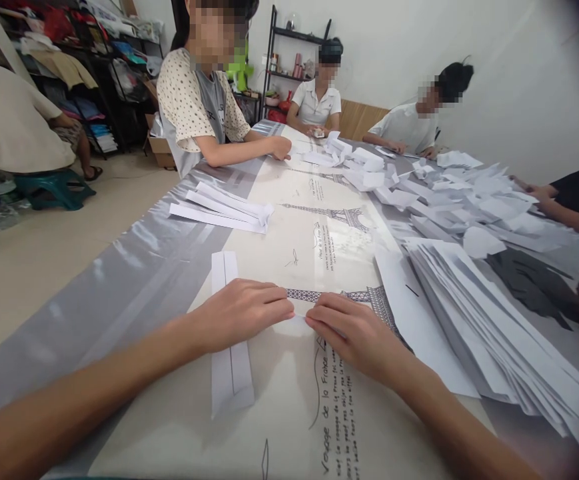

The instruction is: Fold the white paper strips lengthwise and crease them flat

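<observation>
My left hand point(249, 308) reaches across a long folded white paper point(242, 390) with a lengthwise seam, lying on the table. Facing it from the right is my right hand point(352, 327). The fingers of both hands are pinched together, and a thin white strip point(300, 316) shows in the small gap between the fingertips. Its kind is too small to make out, and its ends are hidden by the fingers. To the right of my right hand lies a large fanned stack of white paper sheets point(484, 320).
The printed tablecloth point(289, 260) shows Eiffel Tower drawings. Several folded paper strips point(222, 208) lie at the left edge. A heap of folded papers point(469, 193) covers the far right. Several people sit around the table; one hand point(280, 148) rests ahead. A green stool point(54, 187) stands left.
</observation>
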Available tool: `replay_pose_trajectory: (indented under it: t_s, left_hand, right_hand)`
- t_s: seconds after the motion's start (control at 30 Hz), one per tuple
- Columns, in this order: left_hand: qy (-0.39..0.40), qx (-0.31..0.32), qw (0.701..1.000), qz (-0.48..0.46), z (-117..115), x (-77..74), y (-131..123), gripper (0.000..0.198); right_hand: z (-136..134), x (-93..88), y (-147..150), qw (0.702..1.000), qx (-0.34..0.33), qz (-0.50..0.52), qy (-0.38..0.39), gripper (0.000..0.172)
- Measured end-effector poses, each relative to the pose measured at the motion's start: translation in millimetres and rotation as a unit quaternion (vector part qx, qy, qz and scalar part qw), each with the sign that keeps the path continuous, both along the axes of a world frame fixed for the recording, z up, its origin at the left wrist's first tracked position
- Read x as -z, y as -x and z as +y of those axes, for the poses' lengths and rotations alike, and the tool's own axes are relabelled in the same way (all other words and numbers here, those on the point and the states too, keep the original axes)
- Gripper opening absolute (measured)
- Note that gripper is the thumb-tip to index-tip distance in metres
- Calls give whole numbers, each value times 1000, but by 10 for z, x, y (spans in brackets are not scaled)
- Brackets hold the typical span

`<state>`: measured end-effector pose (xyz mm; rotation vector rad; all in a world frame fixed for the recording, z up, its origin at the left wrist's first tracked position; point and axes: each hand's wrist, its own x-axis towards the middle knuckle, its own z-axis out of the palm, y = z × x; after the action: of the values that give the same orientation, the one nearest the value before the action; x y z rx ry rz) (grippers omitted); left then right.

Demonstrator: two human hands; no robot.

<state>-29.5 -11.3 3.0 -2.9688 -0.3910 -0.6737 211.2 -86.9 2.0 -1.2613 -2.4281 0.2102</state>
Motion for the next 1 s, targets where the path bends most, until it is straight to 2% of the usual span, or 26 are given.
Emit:
replay_pose_trajectory:
  t_s: [0.07,0.17,0.3,0.43,0.57,0.7,0.8,0.87,0.93,1.0]
  left_hand:
    - [46,18,999,21,69,-57,52,34]
    - [165,10,986,25,234,-137,165,34]
    - [332,7,943,7,402,-215,283,30]
    - [436,-18,898,-64,468,-231,325,28]
    - [483,-59,863,-136,575,-192,402,22]
    - [482,-77,848,-204,733,-149,534,17]
    - [470,-93,837,-263,814,-114,593,17]
    - [476,-107,820,-301,837,-85,592,16]
    - [509,-112,779,-349,837,-59,558,17]
    - [557,-103,709,-420,809,-41,494,24]
  right_hand:
    - [10,-21,-51,999,-1,9,35,34]
    - [43,-71,-173,998,9,18,65,36]
    - [78,-152,-302,992,32,51,107,34]
    - [82,-213,-341,984,52,77,153,35]
    - [95,-229,-421,973,75,101,191,35]
    - [127,-232,-498,967,84,118,210,37]
    - [134,-230,-459,966,93,128,204,38]
    - [128,-211,-389,968,97,139,187,36]
    - [123,-170,-309,970,98,151,165,34]
    - [127,-116,-237,968,98,176,148,33]
